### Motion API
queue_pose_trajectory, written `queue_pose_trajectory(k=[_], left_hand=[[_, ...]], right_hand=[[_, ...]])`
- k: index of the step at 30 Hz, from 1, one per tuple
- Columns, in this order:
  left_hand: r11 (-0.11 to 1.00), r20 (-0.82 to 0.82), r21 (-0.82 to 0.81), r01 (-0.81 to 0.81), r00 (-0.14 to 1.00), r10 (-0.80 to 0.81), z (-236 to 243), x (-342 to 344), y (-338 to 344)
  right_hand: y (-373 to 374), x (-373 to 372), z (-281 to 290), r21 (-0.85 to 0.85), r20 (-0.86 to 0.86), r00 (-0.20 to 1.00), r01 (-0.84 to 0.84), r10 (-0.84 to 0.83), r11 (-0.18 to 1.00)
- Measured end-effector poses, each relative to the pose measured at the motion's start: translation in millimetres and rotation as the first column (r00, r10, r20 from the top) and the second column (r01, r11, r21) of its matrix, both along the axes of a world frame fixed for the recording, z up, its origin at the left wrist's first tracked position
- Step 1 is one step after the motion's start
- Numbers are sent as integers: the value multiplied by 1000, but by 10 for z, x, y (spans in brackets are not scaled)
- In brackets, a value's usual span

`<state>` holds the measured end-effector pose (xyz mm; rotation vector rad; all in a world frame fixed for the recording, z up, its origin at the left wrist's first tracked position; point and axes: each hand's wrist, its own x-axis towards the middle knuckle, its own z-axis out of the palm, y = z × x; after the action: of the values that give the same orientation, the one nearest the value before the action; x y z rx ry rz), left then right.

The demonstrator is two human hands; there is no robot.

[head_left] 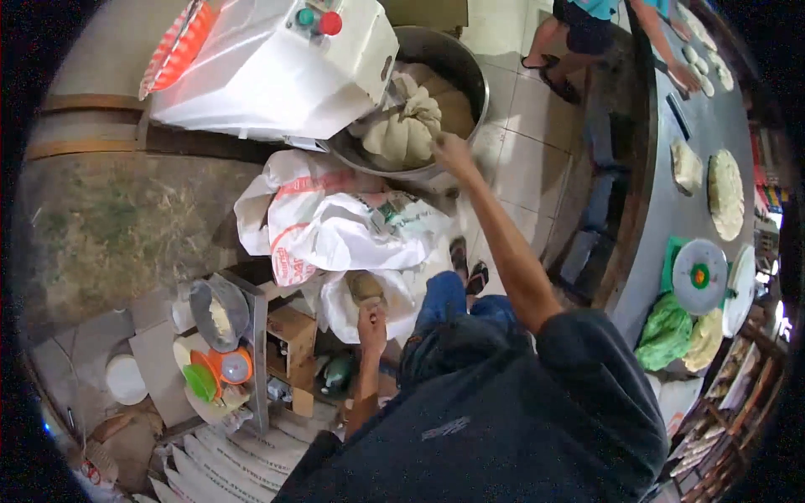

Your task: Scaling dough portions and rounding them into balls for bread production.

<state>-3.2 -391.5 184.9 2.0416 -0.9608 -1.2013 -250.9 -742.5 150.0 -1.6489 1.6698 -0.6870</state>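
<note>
A large mass of pale dough (402, 138) sits in the steel mixing bowl (480, 71) of a white machine. My right hand (454, 156) is at the bowl's near right rim, right beside the dough, with its fingers closed; what they hold, if anything, is hidden. Lower down, my left hand (371, 322) is closed at the mouth of an open white sack (398, 314). It grips a brownish, rounded scoop-like cup (364, 287), whose handle is covered by my fingers.
The machine's white housing (277, 71) carries a green and a red button. Crumpled white sacks (352, 230) lie below the bowl. A long table (637, 218) at right bears dough pieces (725, 193) and a scale (700, 277); another person's hand (683, 77) works there. Bowls (220, 310) stand lower left.
</note>
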Motion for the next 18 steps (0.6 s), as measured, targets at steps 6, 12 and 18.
queue_pose_trajectory(k=[6,12,18], left_hand=[[977,-67,-142,-159,986,151,187,-210,-628],[971,146,-34,-235,960,238,673,-426,-913],[793,88,-121,-597,789,608,586,-882,-564]], right_hand=[[-752,662,-762,277,-139,945,-251,297,928],[-662,1103,-1772,211,-298,897,-271,326,939],[-1085,602,-2787,263,-485,790,-278,375,924]])
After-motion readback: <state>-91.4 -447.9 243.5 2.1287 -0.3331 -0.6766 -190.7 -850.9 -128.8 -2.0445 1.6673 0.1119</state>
